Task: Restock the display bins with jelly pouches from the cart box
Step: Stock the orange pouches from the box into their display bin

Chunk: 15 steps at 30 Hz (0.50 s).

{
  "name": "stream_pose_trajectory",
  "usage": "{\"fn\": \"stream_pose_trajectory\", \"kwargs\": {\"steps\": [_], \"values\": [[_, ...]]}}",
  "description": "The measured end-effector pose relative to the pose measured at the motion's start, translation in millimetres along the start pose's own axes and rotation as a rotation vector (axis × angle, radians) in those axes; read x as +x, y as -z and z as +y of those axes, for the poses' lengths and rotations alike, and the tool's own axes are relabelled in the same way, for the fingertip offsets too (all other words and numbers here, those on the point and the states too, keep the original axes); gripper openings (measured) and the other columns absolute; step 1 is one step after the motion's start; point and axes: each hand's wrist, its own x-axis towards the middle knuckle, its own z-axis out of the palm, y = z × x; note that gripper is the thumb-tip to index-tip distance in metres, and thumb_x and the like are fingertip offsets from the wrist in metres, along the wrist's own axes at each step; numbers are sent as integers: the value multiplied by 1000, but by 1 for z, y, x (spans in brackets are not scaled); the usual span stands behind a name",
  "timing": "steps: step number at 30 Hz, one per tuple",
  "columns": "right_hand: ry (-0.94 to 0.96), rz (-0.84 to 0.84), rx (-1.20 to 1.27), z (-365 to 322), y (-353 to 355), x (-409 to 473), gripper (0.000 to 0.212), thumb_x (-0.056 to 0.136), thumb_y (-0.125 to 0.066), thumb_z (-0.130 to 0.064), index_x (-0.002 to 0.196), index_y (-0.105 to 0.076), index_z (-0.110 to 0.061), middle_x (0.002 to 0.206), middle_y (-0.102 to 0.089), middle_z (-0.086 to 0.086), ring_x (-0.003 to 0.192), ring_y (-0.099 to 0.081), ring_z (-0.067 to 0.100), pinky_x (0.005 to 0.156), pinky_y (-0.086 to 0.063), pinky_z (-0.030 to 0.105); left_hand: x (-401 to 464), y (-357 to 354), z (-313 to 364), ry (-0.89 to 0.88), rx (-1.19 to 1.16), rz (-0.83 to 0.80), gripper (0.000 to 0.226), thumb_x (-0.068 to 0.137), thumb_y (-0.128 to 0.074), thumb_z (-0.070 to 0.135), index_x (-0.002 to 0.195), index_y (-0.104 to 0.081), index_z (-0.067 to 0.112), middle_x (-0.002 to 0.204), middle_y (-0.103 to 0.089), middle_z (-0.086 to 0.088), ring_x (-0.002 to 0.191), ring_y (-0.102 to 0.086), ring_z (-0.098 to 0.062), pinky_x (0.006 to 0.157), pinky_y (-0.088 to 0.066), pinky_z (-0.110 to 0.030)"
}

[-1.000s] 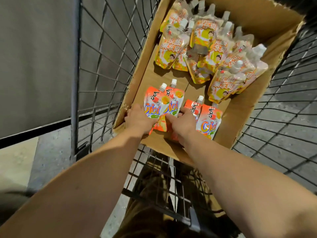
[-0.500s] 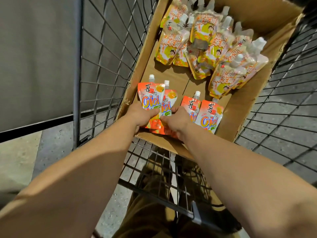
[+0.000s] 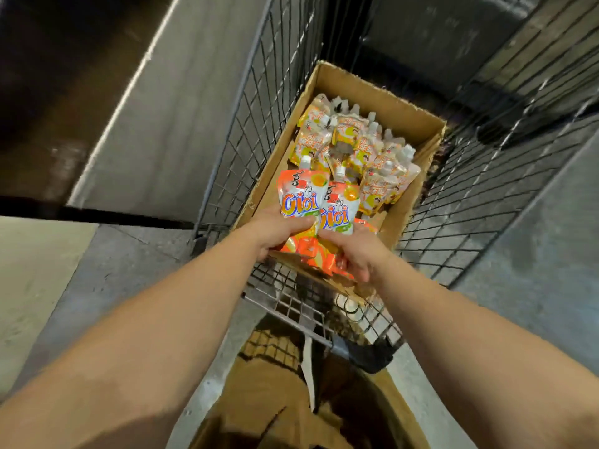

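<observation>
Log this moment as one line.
stage: lifting pouches | left hand: holds orange pouches | right hand: holds same bunch | box: yellow pouches remain | cart: holds box

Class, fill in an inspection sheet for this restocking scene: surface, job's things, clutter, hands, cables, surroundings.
Surface: cardboard box sitting in a wire cart.
Job's things: orange pouches lifted over the box's near end; yellow pouches heaped at its far end.
Clutter: nothing seen.
Hands: left hand and right hand together grip the orange pouches.
Cables: nothing seen.
Surroundings: grey floor; display bins not in view.
</observation>
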Motion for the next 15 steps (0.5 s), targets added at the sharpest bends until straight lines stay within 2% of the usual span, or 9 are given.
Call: {"fn": "stream_pose_trajectory", "kwargs": {"steps": [3, 4, 5, 7, 8, 10, 12, 13, 15], "values": [[89, -20, -20, -9, -2, -36, 36, 79, -75, -5, 112, -62, -13, 97, -75, 8, 84, -72, 24, 73, -60, 39, -45, -12, 8, -59, -120, 19, 21, 90, -65, 18, 111, -66, 17, 105, -73, -8, 93, -70, -28, 84, -57, -47], [108, -37, -40, -11, -6, -49, 35, 79, -75, -4, 111, -63, -13, 97, -75, 9, 81, -72, 23, 70, -60, 37, -61, -14, 6, -87, -170, 45, 19, 92, -62, 18, 110, -66, 15, 103, -74, -10, 90, -71, -29, 81, -58, -48], [127, -63, -75, -13, -10, -62, 31, 80, -74, -4, 108, -63, -13, 92, -74, 7, 70, -71, 20, 59, -57, 31, -78, -17, 4, -119, -213, 77, 19, 91, -61, 19, 108, -67, 14, 101, -74, -10, 87, -71, -29, 79, -58, -48], [182, -132, -189, -12, -20, -88, 22, 82, -73, -6, 98, -62, -17, 76, -71, 4, 48, -60, 14, 41, -41, 20, -113, -16, -9, -186, -300, 157, 16, 88, -62, 21, 102, -68, 14, 93, -76, -7, 81, -72, -25, 77, -59, -45], [215, -176, -246, -9, -26, -101, 20, 82, -72, -6, 93, -61, -18, 72, -69, 3, 45, -55, 13, 39, -36, 18, -133, -15, -20, -211, -360, 189, 14, 90, -62, 20, 101, -67, 13, 89, -76, -5, 74, -72, -21, 71, -60, -40], [278, -275, -355, 2, -39, -129, 18, 83, -70, -3, 90, -61, -17, 68, -68, 1, 45, -55, 13, 39, -37, 18, -175, -13, -47, -249, -465, 207, 17, 94, -58, 16, 107, -66, 11, 90, -76, -6, 70, -72, -16, 61, -59, -31], [308, -353, -461, 17, -52, -153, 17, 84, -68, 1, 93, -63, -13, 66, -70, 0, 46, -61, 10, 38, -43, 18, -212, -12, -76, -274, -572, 226, 24, 94, -58, 11, 116, -63, 5, 103, -73, -12, 75, -72, -17, 65, -61, -34], [308, -402, -511, 26, -63, -168, 17, 84, -67, 2, 96, -64, -10, 70, -72, 1, 50, -65, 9, 42, -48, 20, -233, -9, -92, -296, -624, 271, 27, 93, -59, 10, 119, -61, 2, 108, -71, -14, 78, -72, -19, 69, -61, -36], [304, -521, -610, 48, -90, -193, 24, 83, -67, 3, 104, -66, -7, 90, -75, 9, 70, -71, 17, 63, -60, 32, -279, -3, -127, -346, -719, 381, 31, 89, -64, 9, 119, -60, 1, 108, -72, -14, 81, -72, -21, 72, -61, -39]]}}
